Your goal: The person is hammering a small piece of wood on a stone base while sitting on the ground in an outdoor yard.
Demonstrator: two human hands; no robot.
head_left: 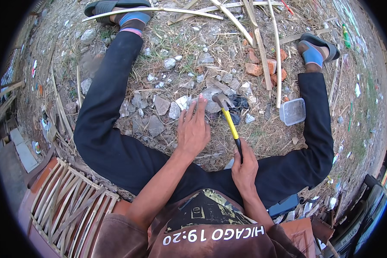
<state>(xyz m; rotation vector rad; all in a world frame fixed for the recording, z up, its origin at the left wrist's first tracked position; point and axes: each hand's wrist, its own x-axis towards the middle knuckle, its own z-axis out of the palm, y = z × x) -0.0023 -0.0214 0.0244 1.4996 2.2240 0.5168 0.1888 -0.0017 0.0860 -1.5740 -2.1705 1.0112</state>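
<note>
My right hand (245, 167) is closed around the black grip of a hammer (230, 124) with a yellow-and-black handle. The hammer's metal head rests at or just above a flat grey stone (211, 95) on the ground between my legs. To the left of the hammer head, my left hand (194, 131) lies palm down with its fingers stretched forward. Its fingertips reach the near left edge of that stone, next to a whitish stone (182, 102). Whatever lies under the fingers is hidden. A crumpled piece of black plastic (240, 107) sits just right of the hammer head.
A clear plastic tub (293, 112) stands by my right leg. Broken red bricks (271, 68) and long wooden strips (262, 56) lie ahead. Grey stone pieces (154, 125) are scattered to the left. Behind my left side is a slatted wooden frame (69, 206).
</note>
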